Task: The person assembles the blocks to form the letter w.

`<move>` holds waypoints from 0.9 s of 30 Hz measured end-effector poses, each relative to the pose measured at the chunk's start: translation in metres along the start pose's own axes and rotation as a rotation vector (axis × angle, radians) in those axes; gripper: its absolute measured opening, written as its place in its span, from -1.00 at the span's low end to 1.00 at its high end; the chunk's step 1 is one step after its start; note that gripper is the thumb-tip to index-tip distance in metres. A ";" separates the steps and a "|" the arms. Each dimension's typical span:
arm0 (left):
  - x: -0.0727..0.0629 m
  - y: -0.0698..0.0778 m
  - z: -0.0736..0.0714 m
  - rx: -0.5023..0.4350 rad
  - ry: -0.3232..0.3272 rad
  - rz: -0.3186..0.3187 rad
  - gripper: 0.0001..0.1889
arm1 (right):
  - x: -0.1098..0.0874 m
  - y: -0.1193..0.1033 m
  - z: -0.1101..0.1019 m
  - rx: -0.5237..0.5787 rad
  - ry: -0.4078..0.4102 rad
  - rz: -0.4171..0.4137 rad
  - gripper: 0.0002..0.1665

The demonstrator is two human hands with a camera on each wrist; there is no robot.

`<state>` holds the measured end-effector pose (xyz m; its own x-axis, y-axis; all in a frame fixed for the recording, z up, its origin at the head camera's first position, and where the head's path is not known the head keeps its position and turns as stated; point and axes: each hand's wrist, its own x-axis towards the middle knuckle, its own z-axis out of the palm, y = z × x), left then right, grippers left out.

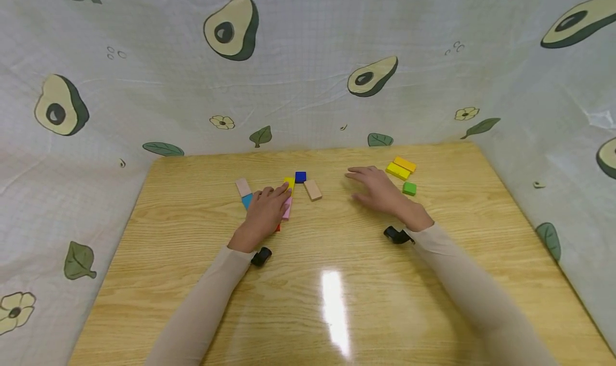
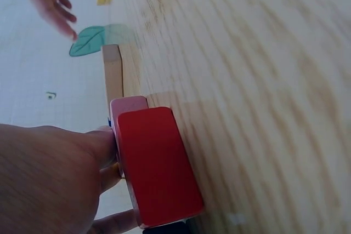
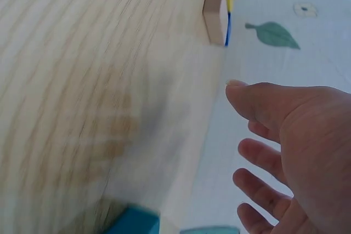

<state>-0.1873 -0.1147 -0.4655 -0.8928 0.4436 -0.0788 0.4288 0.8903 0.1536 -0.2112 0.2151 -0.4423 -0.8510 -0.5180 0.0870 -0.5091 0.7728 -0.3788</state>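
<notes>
The wood-grain counter [image 1: 337,237] offered open width between the hands, with its far edge close beyond. The left hand [image 1: 266,212] touched a yellow rectangular block [image 1: 290,180] and pink rectangular block [image 1: 287,214], grip undeterminable; the right hand [image 1: 377,190] hovered, fingers apart.

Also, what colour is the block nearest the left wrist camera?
Red block, best in the left wrist view.

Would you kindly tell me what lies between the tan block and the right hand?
In the head view, only bare tabletop lies between the tan block and the right hand.
</notes>
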 end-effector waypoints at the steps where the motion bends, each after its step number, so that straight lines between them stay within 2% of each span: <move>1: 0.000 0.000 0.000 0.000 -0.002 -0.003 -0.49 | -0.003 0.004 -0.001 -0.002 0.007 0.003 -0.33; 9: 0.001 -0.001 0.002 -0.003 -0.011 -0.006 -0.50 | -0.024 0.029 -0.011 -0.002 0.072 0.039 -0.30; 16: 0.001 0.000 0.000 -0.011 -0.004 -0.002 -0.50 | -0.037 0.046 -0.021 -0.007 0.088 0.084 -0.33; 27: 0.000 0.002 -0.001 0.000 -0.001 -0.002 -0.50 | -0.050 0.062 -0.030 -0.021 0.146 0.152 -0.36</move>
<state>-0.1870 -0.1131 -0.4639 -0.8933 0.4423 -0.0803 0.4274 0.8909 0.1535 -0.2039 0.2998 -0.4428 -0.9271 -0.3373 0.1633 -0.3746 0.8465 -0.3783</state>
